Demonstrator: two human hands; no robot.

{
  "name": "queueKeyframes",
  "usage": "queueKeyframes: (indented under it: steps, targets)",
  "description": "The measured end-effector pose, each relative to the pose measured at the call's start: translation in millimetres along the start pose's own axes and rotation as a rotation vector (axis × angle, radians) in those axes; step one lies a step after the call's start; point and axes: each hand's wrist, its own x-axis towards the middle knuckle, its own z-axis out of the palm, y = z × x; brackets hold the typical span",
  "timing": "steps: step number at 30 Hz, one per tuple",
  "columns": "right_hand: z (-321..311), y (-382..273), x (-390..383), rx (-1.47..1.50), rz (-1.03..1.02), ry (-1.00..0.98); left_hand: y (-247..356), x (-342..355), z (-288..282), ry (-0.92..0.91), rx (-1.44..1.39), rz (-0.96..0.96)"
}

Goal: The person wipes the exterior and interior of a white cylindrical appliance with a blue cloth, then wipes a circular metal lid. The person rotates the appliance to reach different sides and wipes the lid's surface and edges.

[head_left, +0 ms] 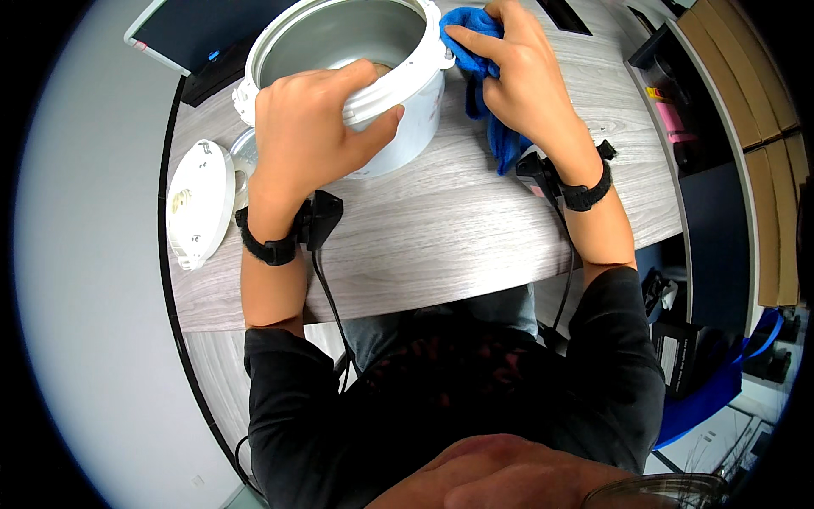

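Note:
A white rice cooker body [407, 136] with a grey hollow inside stands at the far side of the table. Its top is uncovered, and part of a brownish round piece shows at the bottom. My left hand [318, 119] grips the near side of its white rim, fingers over the edge and thumb outside. Pinched in my right hand [521, 72] is a blue cloth [475, 53], pressed against the right side of the rim. The cloth's lower end hangs down onto the tabletop. Some fingers of both hands are hidden.
A white oval lid [202, 206] rests at the table's left edge, with a clear, shiny round piece [244, 151] partly behind it. A dark-screened device [212, 38] stands far left. Shelves [670, 102] and cardboard boxes [767, 170] line the right. Cables hang from my wrist straps.

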Motion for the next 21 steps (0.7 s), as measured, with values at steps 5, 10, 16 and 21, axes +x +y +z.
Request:
queueKeyframes:
  steps: [5,10,16,21]
  targets:
    - [10.0,8.0,-11.6,-0.097,-0.100,0.094,0.7,0.6,-0.8,0.015,-0.027,-0.004]
    - [2.3,1.0,-14.0,-0.089,-0.095,0.076,5.7,-0.3,1.3,0.020,-0.047,0.003]
    - [-0.6,-1.4,-13.3,-0.077,-0.122,0.084,3.6,-1.7,4.4,0.021,-0.018,0.020]
    - [-11.1,-1.8,-4.2,0.058,-0.072,-0.031,-1.5,-3.1,9.4,0.021,0.021,0.042]
